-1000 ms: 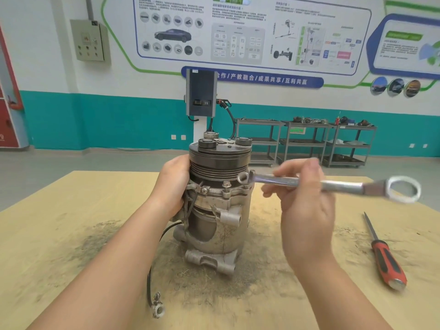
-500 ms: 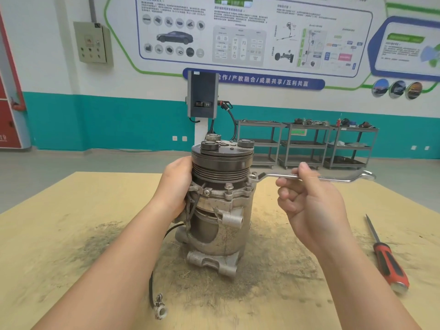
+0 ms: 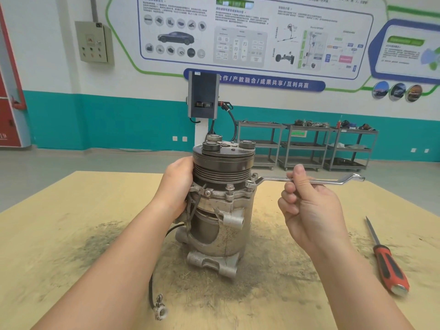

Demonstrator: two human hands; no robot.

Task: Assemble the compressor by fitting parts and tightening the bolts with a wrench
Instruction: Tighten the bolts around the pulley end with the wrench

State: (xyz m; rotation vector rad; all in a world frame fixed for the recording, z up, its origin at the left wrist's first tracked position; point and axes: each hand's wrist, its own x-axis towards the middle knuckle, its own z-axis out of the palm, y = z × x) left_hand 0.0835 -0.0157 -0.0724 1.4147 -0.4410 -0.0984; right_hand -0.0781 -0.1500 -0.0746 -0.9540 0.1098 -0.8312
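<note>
The compressor [image 3: 221, 206] stands upright mid-table [image 3: 59, 222] on a dirty patch. My left hand [image 3: 177, 186] grips its left side below the pulley. My right hand [image 3: 307, 206] pinches the wrench [image 3: 309, 181], whose ring end sits on a bolt [image 3: 254, 175] at the compressor's right. A red-handled screwdriver [image 3: 388, 263] lies far right

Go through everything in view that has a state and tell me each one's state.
compressor: upright on the table, pulley end up
wrench: ring end on a flange bolt, handle level
left hand: grips the compressor's side
right hand: holds the wrench handle
screwdriver: lying flat, untouched
</note>
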